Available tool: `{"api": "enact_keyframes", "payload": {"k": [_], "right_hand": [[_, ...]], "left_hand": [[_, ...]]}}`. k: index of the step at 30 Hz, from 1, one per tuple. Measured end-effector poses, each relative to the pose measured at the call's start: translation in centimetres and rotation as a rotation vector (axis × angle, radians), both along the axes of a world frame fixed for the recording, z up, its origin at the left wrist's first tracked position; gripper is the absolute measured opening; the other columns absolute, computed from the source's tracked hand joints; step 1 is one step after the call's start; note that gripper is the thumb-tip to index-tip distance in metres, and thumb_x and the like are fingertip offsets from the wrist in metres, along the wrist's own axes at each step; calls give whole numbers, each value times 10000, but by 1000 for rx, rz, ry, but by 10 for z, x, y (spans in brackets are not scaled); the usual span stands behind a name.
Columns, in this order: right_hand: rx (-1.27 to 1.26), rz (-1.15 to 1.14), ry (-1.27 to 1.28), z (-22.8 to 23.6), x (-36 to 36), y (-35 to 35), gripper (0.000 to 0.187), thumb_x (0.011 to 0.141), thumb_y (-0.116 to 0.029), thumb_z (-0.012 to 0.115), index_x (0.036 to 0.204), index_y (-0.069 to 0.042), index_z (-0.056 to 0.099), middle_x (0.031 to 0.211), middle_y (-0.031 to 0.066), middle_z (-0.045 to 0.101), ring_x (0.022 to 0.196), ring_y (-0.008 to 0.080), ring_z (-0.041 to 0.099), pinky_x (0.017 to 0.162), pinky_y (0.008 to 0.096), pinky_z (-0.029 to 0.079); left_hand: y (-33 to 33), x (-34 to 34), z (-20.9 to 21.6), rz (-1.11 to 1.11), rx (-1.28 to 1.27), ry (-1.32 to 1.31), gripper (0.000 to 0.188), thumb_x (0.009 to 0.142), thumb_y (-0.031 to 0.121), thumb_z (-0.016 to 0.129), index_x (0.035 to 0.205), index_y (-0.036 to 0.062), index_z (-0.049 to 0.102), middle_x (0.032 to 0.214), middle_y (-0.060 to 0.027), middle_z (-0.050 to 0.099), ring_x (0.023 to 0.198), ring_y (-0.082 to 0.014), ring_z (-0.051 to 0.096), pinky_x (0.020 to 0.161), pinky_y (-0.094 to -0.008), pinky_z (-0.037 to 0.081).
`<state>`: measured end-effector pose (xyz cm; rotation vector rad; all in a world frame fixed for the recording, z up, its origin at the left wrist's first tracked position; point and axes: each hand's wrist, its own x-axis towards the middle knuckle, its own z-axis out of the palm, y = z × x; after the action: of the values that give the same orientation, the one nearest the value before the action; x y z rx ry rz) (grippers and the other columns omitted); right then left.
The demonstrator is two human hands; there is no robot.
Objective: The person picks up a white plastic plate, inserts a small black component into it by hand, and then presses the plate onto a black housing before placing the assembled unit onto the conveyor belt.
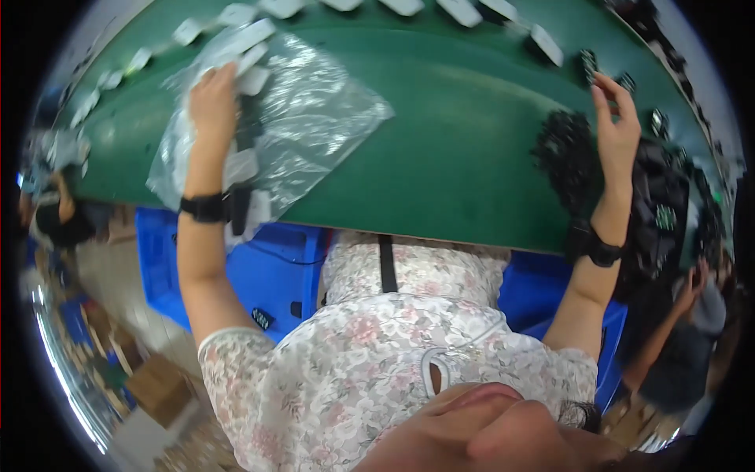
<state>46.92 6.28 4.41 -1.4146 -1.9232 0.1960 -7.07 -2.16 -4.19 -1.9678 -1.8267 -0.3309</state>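
Note:
My left hand (212, 106) is at a clear plastic bag (314, 102) on the left of the green table. Its bent fingers close on a white plastic casing (250, 35), one of several stacked on the bag; the exact grip is partly hidden. Far off to the right, my right hand (618, 126) is raised, with thumb and index finger pinched at the lower end of a small dark circuit board (588, 66). Beneath and beside that hand lies a heap of small black parts (568, 153).
White casings (460, 11) run in a curved row along the far side of the green table (409, 157). More small boards (659, 123) and black bags (657, 189) lie at the right. Blue bins (259, 275) stand below the near edge. Other people are at both sides.

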Motion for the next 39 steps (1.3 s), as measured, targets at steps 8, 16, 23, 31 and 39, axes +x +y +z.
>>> {"api": "enact_keyframes", "payload": {"k": [8,16,23,31,39], "right_hand": [[-91,16,-226,-36,21,-35,107,828,-80,638,930,-47,650,874,59,603,786,190,581,689,275,466],[-80,142,-391,-50,2,-21,100,800,-104,638,858,-27,612,846,80,555,855,274,545,745,363,450],[-80,169,-497,-56,-8,-21,134,765,-84,660,830,-16,565,808,95,526,834,289,519,739,394,443],[-484,158,328,-32,-48,-33,45,856,-31,612,883,0,593,866,35,615,740,101,598,661,224,466],[-589,384,745,-29,-97,-55,133,880,18,587,1011,37,602,924,55,619,829,126,604,756,234,482]], "left_hand": [[-7,102,36,18,-64,-737,280,906,52,528,1174,101,594,865,-140,664,734,-205,671,597,-298,506],[-5,239,60,-407,-243,-1126,265,884,47,568,1145,84,597,677,-88,583,565,-130,550,518,-272,454],[5,287,42,-363,-435,-1522,194,880,41,578,1073,59,572,722,-89,577,511,-130,550,460,-281,419],[6,282,26,-474,-368,-1441,201,885,-8,562,1053,47,655,841,-43,588,548,-79,566,450,-205,427],[2,283,33,-438,-251,-1459,185,860,-23,578,1015,49,650,801,-62,565,530,-113,572,445,-238,436]]}}
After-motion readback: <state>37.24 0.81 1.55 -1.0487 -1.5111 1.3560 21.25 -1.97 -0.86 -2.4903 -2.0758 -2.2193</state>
